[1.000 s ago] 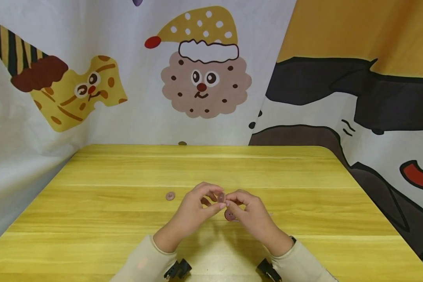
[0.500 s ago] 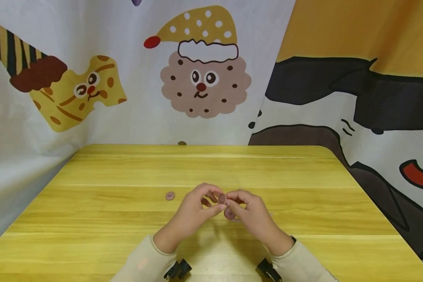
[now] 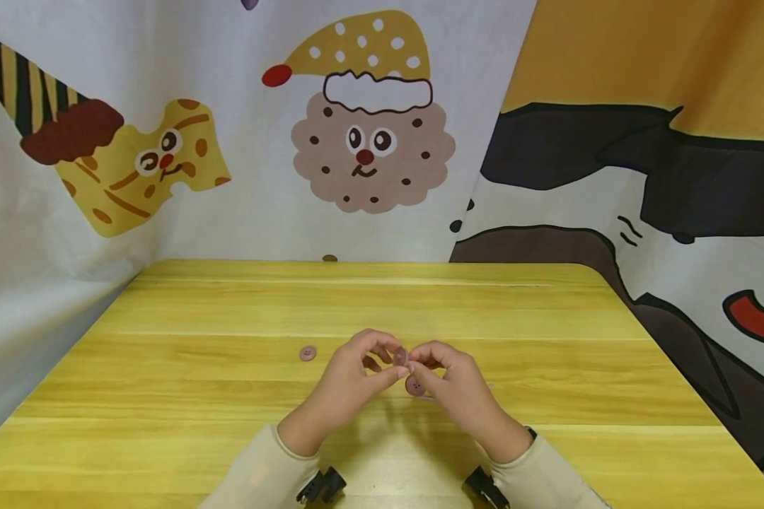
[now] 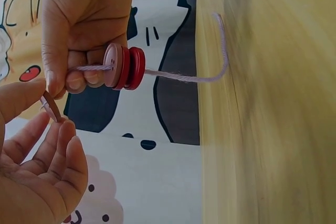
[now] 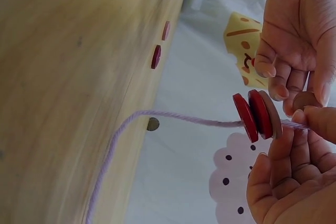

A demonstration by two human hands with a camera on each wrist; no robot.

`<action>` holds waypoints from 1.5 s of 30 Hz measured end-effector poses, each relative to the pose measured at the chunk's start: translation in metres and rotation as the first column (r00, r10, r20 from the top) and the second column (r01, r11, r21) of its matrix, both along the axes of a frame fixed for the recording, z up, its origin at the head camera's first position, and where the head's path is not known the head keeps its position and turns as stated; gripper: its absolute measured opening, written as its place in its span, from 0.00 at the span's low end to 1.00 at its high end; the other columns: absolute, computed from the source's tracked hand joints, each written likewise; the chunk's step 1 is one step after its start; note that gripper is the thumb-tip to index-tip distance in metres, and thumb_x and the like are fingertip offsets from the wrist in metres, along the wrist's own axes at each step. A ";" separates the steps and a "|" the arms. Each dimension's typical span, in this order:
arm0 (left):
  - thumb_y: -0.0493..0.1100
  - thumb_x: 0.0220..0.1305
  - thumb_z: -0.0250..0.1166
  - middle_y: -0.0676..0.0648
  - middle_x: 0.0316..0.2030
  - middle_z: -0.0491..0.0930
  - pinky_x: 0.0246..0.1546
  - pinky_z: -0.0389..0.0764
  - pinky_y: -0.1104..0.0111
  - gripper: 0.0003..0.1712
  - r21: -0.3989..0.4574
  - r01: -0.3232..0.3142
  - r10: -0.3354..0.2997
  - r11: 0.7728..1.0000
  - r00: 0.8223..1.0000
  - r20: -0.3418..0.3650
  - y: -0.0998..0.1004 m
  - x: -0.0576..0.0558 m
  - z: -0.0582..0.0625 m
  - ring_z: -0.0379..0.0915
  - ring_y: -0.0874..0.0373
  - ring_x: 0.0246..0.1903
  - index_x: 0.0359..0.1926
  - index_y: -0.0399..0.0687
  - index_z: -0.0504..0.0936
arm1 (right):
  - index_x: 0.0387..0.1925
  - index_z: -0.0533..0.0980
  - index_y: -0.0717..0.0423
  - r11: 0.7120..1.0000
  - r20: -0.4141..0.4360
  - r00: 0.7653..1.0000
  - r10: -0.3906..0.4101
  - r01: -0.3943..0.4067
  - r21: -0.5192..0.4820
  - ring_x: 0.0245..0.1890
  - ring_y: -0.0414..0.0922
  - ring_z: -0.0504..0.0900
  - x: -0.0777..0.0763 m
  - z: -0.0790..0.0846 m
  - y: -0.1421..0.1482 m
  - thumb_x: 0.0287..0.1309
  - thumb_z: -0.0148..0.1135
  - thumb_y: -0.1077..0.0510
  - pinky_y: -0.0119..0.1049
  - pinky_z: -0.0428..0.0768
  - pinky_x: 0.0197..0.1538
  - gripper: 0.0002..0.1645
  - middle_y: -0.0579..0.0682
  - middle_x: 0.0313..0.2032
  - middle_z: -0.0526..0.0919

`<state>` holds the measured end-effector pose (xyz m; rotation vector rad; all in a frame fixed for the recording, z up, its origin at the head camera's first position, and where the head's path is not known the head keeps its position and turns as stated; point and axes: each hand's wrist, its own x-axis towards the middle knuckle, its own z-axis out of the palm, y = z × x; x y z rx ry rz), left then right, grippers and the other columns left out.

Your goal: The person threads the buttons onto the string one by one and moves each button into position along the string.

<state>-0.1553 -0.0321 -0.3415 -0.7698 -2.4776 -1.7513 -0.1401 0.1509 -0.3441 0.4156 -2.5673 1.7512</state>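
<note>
My left hand (image 3: 346, 382) pinches a brown button (image 4: 51, 107) by its edge, held upright above the table. Against it are the fingertips of my right hand (image 3: 455, 389), which grip the lilac yarn (image 5: 184, 118) close to its end. Whether the tip is in a buttonhole, I cannot tell. Strung on the yarn under the right hand hang a brown button (image 4: 112, 65) and two red buttons, face to face; one red button (image 5: 245, 117) is outermost. Beyond them the yarn trails down to the table.
On the wooden table (image 3: 229, 311), left of the hands, lies a loose brown button (image 3: 308, 353). A dark red button (image 5: 156, 56) lies near a pinkish button (image 5: 166, 30) in the right wrist view. A printed curtain (image 3: 229, 42) hangs behind the table's far edge.
Both hands stay in nearly the same place. The pinched button tilts slightly between the fingertips, and the strung buttons sway a little.
</note>
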 end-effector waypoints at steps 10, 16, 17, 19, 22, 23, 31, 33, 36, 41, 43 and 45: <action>0.40 0.61 0.68 0.51 0.41 0.77 0.43 0.76 0.63 0.11 0.000 -0.016 0.016 1.000 1.000 0.004 0.000 0.000 0.000 0.72 0.56 0.40 0.45 0.47 0.80 | 0.40 0.79 0.59 0.998 -0.040 0.998 0.050 -0.051 -0.022 0.35 0.44 0.80 0.000 -0.001 0.002 0.66 0.59 0.59 0.33 0.80 0.38 0.07 0.52 0.37 0.80; 0.40 0.62 0.67 0.52 0.41 0.77 0.43 0.76 0.63 0.11 -0.003 -0.025 0.025 1.000 1.000 0.011 0.000 0.001 0.001 0.71 0.57 0.40 0.45 0.48 0.79 | 0.40 0.80 0.59 0.999 -0.049 0.998 0.041 -0.042 -0.012 0.35 0.44 0.80 0.000 -0.001 0.002 0.66 0.58 0.59 0.33 0.81 0.38 0.08 0.52 0.39 0.80; 0.40 0.62 0.68 0.52 0.41 0.77 0.43 0.76 0.64 0.11 -0.001 -0.024 0.024 1.000 1.000 0.011 0.000 0.001 0.001 0.71 0.57 0.41 0.45 0.48 0.79 | 0.39 0.80 0.59 1.000 -0.053 0.998 0.026 -0.026 0.003 0.35 0.44 0.81 0.000 -0.001 0.001 0.65 0.59 0.60 0.33 0.80 0.39 0.07 0.51 0.39 0.80; 0.41 0.62 0.68 0.52 0.41 0.77 0.43 0.76 0.64 0.11 0.000 -0.020 0.020 1.000 1.000 0.008 0.000 0.001 0.001 0.71 0.56 0.41 0.45 0.48 0.79 | 0.38 0.80 0.57 0.999 -0.061 0.998 -0.014 0.016 0.035 0.35 0.41 0.81 -0.001 -0.001 0.000 0.64 0.60 0.61 0.33 0.80 0.39 0.05 0.48 0.37 0.82; 0.41 0.62 0.68 0.51 0.41 0.77 0.43 0.76 0.64 0.11 0.002 -0.014 0.014 1.000 1.000 0.003 0.000 0.001 0.001 0.72 0.55 0.41 0.45 0.47 0.79 | 0.35 0.80 0.55 0.995 -0.076 0.995 -0.064 0.070 0.075 0.36 0.40 0.79 -0.002 -0.001 -0.002 0.62 0.62 0.63 0.32 0.78 0.40 0.03 0.45 0.34 0.83; 0.41 0.61 0.68 0.51 0.41 0.77 0.43 0.76 0.64 0.11 0.002 -0.014 0.014 1.000 1.000 0.002 0.000 0.001 0.001 0.72 0.55 0.41 0.45 0.47 0.79 | 0.35 0.80 0.55 0.994 -0.076 0.995 -0.068 0.073 0.076 0.35 0.40 0.79 -0.002 -0.001 -0.002 0.62 0.62 0.63 0.32 0.79 0.39 0.02 0.45 0.33 0.83; 0.41 0.62 0.68 0.51 0.41 0.78 0.43 0.76 0.64 0.12 0.004 -0.012 0.012 1.000 1.000 0.010 0.000 0.001 0.001 0.72 0.56 0.40 0.46 0.47 0.79 | 0.34 0.79 0.55 0.997 -0.061 0.997 -0.057 0.061 0.055 0.35 0.41 0.79 -0.001 -0.001 -0.002 0.63 0.60 0.64 0.35 0.79 0.40 0.03 0.46 0.33 0.82; 0.41 0.62 0.68 0.51 0.41 0.78 0.43 0.76 0.65 0.12 0.003 -0.011 0.011 1.000 1.000 0.013 0.001 0.001 0.001 0.72 0.57 0.40 0.46 0.47 0.79 | 0.35 0.79 0.56 0.997 -0.056 0.997 -0.054 0.057 0.052 0.35 0.42 0.79 -0.001 -0.001 -0.002 0.63 0.60 0.63 0.36 0.79 0.40 0.03 0.47 0.33 0.81; 0.41 0.62 0.68 0.51 0.41 0.78 0.43 0.76 0.64 0.12 0.003 -0.012 0.012 1.000 1.000 0.014 0.001 0.001 0.001 0.72 0.57 0.40 0.46 0.47 0.79 | 0.35 0.78 0.57 0.998 -0.044 0.998 -0.045 0.047 0.043 0.33 0.43 0.79 -0.001 -0.002 -0.002 0.64 0.59 0.63 0.38 0.81 0.37 0.03 0.48 0.33 0.81; 0.40 0.62 0.68 0.51 0.40 0.78 0.43 0.76 0.64 0.12 0.011 -0.016 0.016 1.000 1.000 0.021 0.001 0.001 0.001 0.72 0.57 0.40 0.45 0.46 0.79 | 0.35 0.79 0.55 0.997 -0.057 0.997 -0.053 0.056 0.052 0.37 0.43 0.79 -0.001 -0.003 -0.003 0.64 0.59 0.64 0.36 0.80 0.41 0.03 0.47 0.35 0.81; 0.41 0.62 0.68 0.51 0.39 0.78 0.43 0.76 0.65 0.11 0.015 -0.016 0.016 1.000 0.999 0.028 0.001 0.001 0.001 0.72 0.57 0.40 0.45 0.46 0.78 | 0.35 0.79 0.55 0.997 -0.059 0.996 -0.061 0.064 0.046 0.38 0.42 0.78 -0.001 -0.003 -0.003 0.64 0.59 0.64 0.35 0.79 0.42 0.03 0.46 0.35 0.81; 0.41 0.62 0.68 0.51 0.39 0.78 0.43 0.76 0.64 0.11 0.013 -0.015 0.014 1.000 1.000 0.024 0.002 0.001 0.001 0.72 0.57 0.39 0.44 0.46 0.78 | 0.35 0.79 0.56 0.998 -0.048 0.997 -0.061 0.063 0.027 0.37 0.43 0.78 -0.001 -0.003 -0.003 0.64 0.59 0.64 0.35 0.79 0.40 0.03 0.47 0.35 0.81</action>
